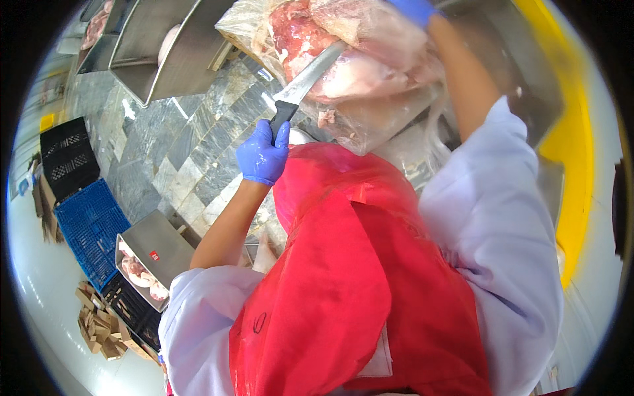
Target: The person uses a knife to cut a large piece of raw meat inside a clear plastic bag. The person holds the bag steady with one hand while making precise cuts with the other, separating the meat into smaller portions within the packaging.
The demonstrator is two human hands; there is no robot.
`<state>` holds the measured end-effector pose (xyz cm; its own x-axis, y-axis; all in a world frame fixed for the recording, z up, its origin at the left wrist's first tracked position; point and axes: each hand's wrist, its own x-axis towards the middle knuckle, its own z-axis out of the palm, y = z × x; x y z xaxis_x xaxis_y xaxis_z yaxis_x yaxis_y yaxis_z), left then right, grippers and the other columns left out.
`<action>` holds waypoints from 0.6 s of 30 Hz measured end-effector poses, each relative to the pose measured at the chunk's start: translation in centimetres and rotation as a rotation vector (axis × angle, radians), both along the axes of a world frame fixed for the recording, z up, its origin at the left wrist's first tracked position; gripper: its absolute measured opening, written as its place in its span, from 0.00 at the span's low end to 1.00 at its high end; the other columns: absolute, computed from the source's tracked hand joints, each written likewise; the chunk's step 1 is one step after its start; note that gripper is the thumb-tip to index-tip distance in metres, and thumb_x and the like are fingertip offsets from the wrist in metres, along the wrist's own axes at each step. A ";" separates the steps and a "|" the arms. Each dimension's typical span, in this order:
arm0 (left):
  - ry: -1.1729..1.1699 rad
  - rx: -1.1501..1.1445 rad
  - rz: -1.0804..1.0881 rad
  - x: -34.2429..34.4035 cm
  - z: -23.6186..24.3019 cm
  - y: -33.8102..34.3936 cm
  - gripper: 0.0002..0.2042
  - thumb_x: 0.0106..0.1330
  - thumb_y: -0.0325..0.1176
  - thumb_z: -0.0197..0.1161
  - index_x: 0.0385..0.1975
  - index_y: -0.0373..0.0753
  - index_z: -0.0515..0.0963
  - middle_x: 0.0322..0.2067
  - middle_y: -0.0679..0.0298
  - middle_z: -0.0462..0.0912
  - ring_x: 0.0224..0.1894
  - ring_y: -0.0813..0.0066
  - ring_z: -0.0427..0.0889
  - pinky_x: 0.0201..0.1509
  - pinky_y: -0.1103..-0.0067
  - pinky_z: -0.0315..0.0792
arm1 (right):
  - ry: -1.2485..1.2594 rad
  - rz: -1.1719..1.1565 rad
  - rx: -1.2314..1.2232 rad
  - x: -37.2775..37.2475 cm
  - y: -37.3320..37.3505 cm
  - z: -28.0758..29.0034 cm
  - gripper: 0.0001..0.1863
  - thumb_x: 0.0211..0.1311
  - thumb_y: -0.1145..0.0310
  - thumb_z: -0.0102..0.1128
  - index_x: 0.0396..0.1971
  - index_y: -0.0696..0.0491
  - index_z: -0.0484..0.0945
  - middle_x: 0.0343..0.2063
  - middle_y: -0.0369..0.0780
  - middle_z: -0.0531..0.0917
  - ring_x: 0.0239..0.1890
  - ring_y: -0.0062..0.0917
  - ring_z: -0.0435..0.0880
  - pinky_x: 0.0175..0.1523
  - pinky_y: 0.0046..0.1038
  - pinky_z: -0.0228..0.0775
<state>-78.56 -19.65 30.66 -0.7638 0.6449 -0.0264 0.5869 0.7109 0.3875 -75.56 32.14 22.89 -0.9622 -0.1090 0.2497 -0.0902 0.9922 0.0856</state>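
Observation:
My left hand, in a wet blue glove, grips the black handle of a knife. The blade lies over a large raw meat piece in a crumpled clear plastic bag, its tip near a pale flap. My right hand, also gloved in blue, is at the top edge by the bag and meat; its fingers are blurred and partly out of view. A small meat scrap sits low on the plastic.
Steel bins with meat stand upper left. At lower left are a blue crate, black crates, a steel bin holding meat and cardboard pieces. A yellow edge runs along the right. Below is tiled floor.

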 end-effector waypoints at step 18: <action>-0.203 0.141 0.137 -3.1 6.5 -2.8 0.19 0.72 0.46 0.64 0.40 0.32 0.81 0.23 0.55 0.80 0.25 0.67 0.76 0.32 0.70 0.71 | 0.526 -0.332 -0.743 5.4 -8.4 6.1 0.20 0.68 0.56 0.62 0.50 0.55 0.82 0.44 0.49 0.84 0.53 0.39 0.80 0.64 0.36 0.69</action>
<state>-81.63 -22.46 37.20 -0.8325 0.5440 -0.1051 0.3890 0.7089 0.5884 -70.15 23.78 28.95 -0.6614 0.5074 0.5523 0.0748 0.7773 -0.6246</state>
